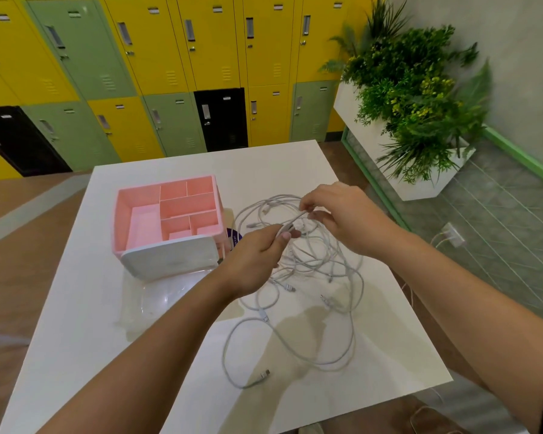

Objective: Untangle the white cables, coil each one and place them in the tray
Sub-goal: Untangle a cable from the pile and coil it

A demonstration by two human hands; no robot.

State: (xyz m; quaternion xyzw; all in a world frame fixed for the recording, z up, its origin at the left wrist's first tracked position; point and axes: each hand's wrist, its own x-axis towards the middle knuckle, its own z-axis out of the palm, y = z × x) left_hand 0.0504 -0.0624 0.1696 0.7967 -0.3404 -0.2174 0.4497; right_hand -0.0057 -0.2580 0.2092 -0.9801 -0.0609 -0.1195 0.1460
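Observation:
A tangle of white cables [314,277] lies on the white table [91,355], its loops spreading from the middle toward the near right edge. My left hand [257,255] grips a bundle of cable strands near a plug, lifted a little above the pile. My right hand [342,214] pinches the same strands a short way further along. The pink tray [119,214], divided into several compartments, stands to the left of the cables with nothing visible inside it.
A white lid-like piece [170,256] leans against the tray's near side, with a clear plastic cover [160,296] in front. Lockers line the far wall. A white planter [420,183] with greenery stands at the right, a wall socket [452,234] beyond the table edge.

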